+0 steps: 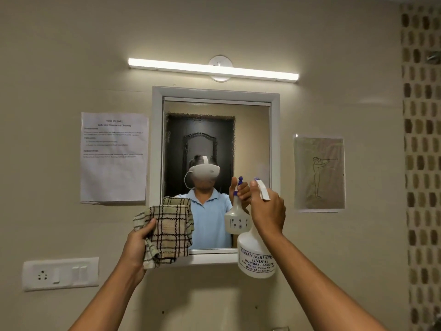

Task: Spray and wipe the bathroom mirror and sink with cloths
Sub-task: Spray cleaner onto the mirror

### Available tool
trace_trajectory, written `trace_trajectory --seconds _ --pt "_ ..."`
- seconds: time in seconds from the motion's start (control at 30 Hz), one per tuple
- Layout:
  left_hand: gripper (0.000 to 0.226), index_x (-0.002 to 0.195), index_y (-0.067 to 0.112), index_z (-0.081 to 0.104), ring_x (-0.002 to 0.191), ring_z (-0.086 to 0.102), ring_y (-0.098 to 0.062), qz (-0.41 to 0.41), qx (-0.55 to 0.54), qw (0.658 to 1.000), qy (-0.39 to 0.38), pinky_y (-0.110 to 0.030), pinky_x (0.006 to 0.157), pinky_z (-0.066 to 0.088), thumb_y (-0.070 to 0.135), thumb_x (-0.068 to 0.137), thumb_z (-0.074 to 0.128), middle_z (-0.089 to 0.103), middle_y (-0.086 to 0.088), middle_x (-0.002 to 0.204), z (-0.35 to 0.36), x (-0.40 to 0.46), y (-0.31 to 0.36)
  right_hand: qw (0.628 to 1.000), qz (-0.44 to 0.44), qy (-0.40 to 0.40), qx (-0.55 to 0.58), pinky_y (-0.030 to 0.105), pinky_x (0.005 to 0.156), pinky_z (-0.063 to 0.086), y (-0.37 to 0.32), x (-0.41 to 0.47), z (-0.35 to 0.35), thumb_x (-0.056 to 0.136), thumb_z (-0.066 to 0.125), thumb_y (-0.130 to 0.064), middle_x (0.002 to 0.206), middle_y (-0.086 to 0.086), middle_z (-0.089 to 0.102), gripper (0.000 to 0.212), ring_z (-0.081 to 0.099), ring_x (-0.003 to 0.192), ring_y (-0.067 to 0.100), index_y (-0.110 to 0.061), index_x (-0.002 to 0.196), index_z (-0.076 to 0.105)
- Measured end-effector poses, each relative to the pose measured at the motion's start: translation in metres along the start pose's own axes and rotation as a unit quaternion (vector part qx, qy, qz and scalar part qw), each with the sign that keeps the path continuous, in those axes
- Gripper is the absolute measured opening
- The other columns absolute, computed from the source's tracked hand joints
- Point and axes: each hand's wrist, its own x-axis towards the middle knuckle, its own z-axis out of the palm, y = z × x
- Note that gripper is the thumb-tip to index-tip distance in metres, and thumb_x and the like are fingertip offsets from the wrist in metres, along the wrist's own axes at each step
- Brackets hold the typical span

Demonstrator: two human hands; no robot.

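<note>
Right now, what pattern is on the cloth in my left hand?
The cloth is beige with a dark brown check pattern, seen best in the head view.

One cloth (167, 231), one spray bottle (255, 256)

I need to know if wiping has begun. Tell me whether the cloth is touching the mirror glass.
Cannot tell. In the head view the checked cloth, gripped by the left hand, overlaps the mirror corner, but depth is unreadable.
</note>
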Motion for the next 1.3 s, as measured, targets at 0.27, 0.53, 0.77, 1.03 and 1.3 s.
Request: trace_trajectory --seconds 0.27,0.53,0.77,1.03,1.3 --pt "0.034 0.111 0.003 0.069 0.085 0.075 -0.031 -0.009 0.009 0.999 0.033 -0.040 0.069 0.059 0.027 0.100 0.048 0.076 -0.017 0.099 -0.031 -0.007 0.005 0.997 -0.042 -0.061 0.031 0.039 0.066 0.056 -0.041 -0.042 0.061 0.092 0.034 -0.071 0.077 -0.005 0.065 0.053 0.064 0.075 0.017 -0.027 0.084 0.063" --pt "0.031 0.108 0.004 0.070 0.079 0.075 -0.029 0.002 0.002 0.999 0.053 -0.039 0.060 0.061 0.025 0.100 0.048 0.077 -0.015 0.093 -0.060 -0.012 0.011 0.987 -0.056 -0.140 0.057 0.031 0.069 0.056 -0.066 -0.081 0.094 0.096 0.040 -0.060 0.078 -0.004 0.065 0.048 0.063 0.077 0.013 -0.020 0.090 0.066" --pt "0.033 0.110 0.004 0.069 0.077 0.075 -0.029 -0.010 0.005 0.999 0.047 -0.041 0.061 0.062 0.027 0.100 0.049 0.077 -0.015 0.092 -0.060 -0.014 0.005 0.987 -0.047 -0.150 0.022 0.030 0.060 0.056 -0.043 -0.096 0.091 0.096 0.040 -0.060 0.072 -0.005 0.065 0.051 0.064 0.069 0.012 -0.019 0.091 0.069" --pt "0.032 0.106 0.006 0.070 0.074 0.075 -0.028 -0.035 0.001 0.999 0.014 -0.042 0.060 0.062 0.028 0.100 0.047 0.077 -0.014 0.088 -0.035 -0.015 -0.015 0.997 -0.011 -0.077 -0.004 0.022 0.057 0.047 -0.006 -0.066 0.041 0.096 0.044 -0.060 0.081 -0.003 0.065 0.043 0.063 0.074 0.014 -0.022 0.093 0.065" --pt "0.029 0.110 0.009 0.069 0.079 0.076 -0.026 -0.037 -0.016 0.999 -0.019 -0.040 0.063 0.062 0.025 0.101 0.047 0.077 -0.011 0.092 0.004 -0.012 -0.034 0.997 0.030 -0.028 -0.072 0.021 0.047 0.030 0.031 -0.032 -0.024 0.097 0.046 -0.053 0.069 -0.001 0.057 0.044 0.047 0.057 0.004 -0.016 0.081 0.063"
